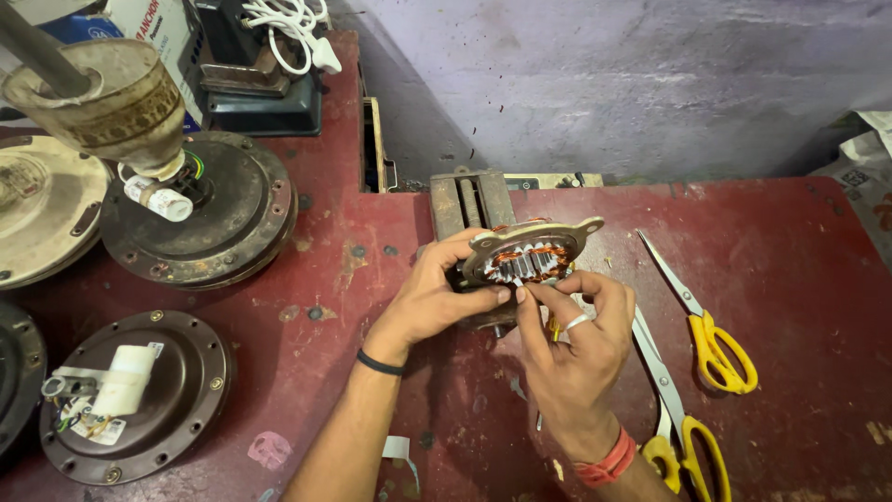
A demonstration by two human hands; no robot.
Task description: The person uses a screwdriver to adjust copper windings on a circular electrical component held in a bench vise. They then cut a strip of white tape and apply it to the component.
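Now | left hand [429, 299] grip closed round motor stator [528, 256], held above bench [790, 270] | right hand [569, 346] fingertips pinch at its lower copper windings

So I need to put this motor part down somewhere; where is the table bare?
Bare red tabletop lies right of the yellow scissors, and a smaller patch sits between the left hand and the round motor housings. The left side is crowded; a second scissors hugs the right hand.
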